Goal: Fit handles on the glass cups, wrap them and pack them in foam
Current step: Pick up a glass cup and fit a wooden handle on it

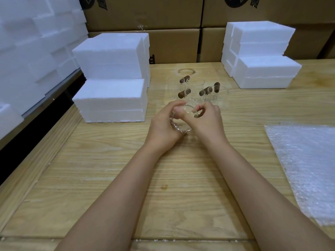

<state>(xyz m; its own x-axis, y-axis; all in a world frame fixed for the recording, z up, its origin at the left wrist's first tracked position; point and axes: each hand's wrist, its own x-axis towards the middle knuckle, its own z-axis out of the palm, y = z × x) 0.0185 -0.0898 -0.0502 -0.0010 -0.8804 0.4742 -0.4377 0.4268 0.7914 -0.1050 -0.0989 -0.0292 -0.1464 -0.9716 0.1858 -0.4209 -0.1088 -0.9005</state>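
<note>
Clear round glass cup (181, 126) at frame centre is gripped from its left side by left hand (164, 124), mouth tilted up and away, with small brown handle (197, 115) pinched against its right rim by right hand (206, 120), hands nearly touching.

A pale wooden table (108, 178) stands before a wall of stacked brown cardboard boxes (172, 13).
</note>
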